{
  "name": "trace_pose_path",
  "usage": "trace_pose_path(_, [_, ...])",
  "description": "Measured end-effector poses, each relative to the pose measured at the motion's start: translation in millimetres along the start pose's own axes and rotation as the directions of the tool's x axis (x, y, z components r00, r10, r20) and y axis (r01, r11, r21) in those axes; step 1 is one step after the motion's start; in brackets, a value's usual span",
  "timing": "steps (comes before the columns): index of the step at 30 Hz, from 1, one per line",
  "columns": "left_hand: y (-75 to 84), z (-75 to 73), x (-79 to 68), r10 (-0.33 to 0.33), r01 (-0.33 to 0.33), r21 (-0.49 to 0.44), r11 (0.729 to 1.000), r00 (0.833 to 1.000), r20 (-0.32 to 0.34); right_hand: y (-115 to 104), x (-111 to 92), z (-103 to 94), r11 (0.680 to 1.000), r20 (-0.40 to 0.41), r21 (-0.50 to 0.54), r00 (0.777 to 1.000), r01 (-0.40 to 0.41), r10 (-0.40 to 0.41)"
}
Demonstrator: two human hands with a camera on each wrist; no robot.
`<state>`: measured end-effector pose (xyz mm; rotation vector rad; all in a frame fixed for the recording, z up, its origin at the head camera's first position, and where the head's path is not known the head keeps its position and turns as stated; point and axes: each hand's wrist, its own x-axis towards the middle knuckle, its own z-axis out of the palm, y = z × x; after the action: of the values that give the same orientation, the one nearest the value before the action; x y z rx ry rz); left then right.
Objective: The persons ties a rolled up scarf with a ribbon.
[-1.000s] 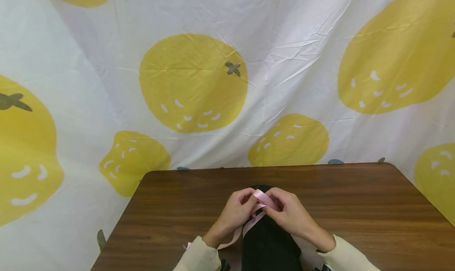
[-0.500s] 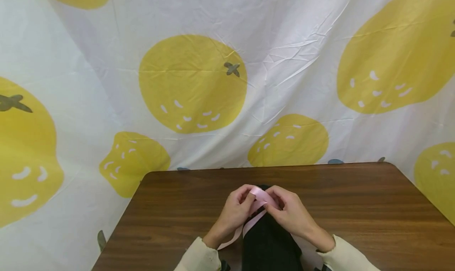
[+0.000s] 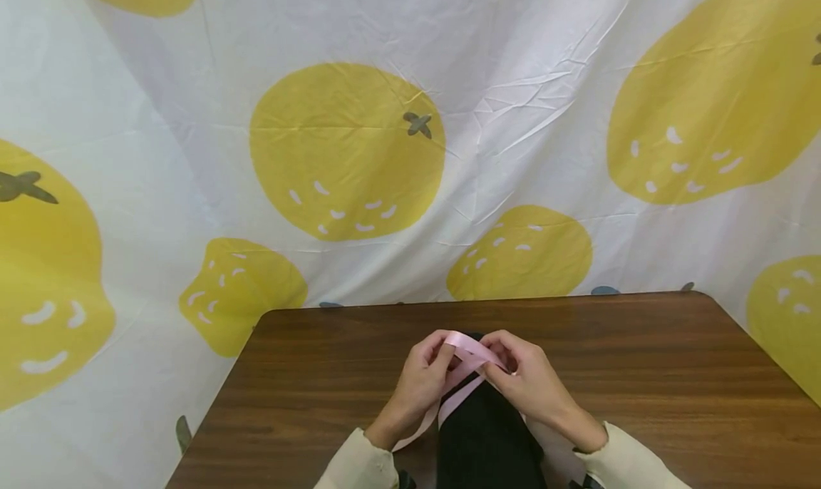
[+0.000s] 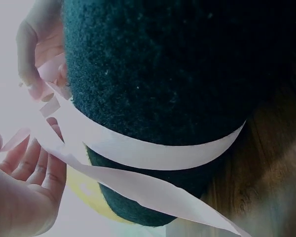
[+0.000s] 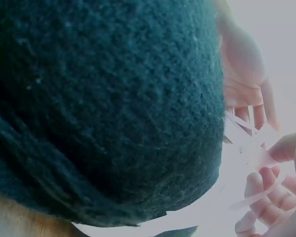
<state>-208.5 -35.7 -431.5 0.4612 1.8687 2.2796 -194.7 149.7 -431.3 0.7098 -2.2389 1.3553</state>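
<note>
In the head view, your pink satin ribbon [image 3: 467, 344] loops between your hands over the far end of the dark fuzzy bundle [image 3: 487, 439], about midway between the left and right edges of the bench [image 3: 346, 346], short of its far edge. Your left hand [image 3: 417, 383] pinches one side of the loop, nearly closed; your right hand [image 3: 535, 383] pinches near the crossing.

In the left wrist view, one length bands the bundle and another trails loose. Expect it light, limp and slippery; grip its full width, close to the crossing.

In the right wrist view, glare blurs your fingertips. The bundle's nap looks soft, probably lending the ribbon some friction.
</note>
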Motion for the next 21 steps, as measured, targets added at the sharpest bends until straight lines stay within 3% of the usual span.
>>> trace_pose_path(7, [2.0, -6.1, 1.2, 0.077, -0.064, 0.198, 0.978, 0.995, -0.059, 0, 0, -1.7, 1.0, -0.027, -0.02, 1.0, -0.008, 0.007])
trace_pose_path(15, [1.3, -11.5, 4.7, 0.181, -0.17, 0.148, 0.974, 0.981, -0.066, -1, 0, -6.6, 0.998, -0.021, 0.017, 0.998, -0.059, 0.059])
trace_pose_path(21, [1.4, -16.2, 3.5, 0.198, -0.185, 0.128, 0.974, 0.974, -0.106, 1, -1, -9.9, 0.994, -0.026, 0.041, 0.994, -0.104, 0.105])
